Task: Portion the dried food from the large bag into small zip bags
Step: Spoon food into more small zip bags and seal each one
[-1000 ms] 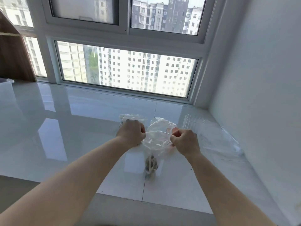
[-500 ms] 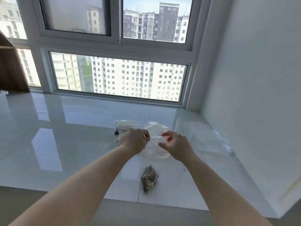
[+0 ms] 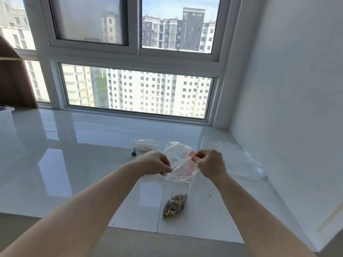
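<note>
A small clear zip bag hangs between my two hands above the glossy white sill. A clump of dried food sits in the bag's bottom. My left hand pinches the left end of the bag's top edge. My right hand pinches the right end, and the top edge is stretched between them. Behind my left hand lies another clear bag with dark pieces in it; my hand hides part of it.
More clear plastic lies flat at the right by the white wall. A window runs along the back of the sill. A wooden panel and a pale container stand at far left. The sill's front edge is near me.
My hands drew together over the bag's top, then moved apart again. The bag's top edge is now pulled taut between them, and the view has tilted up slightly.
</note>
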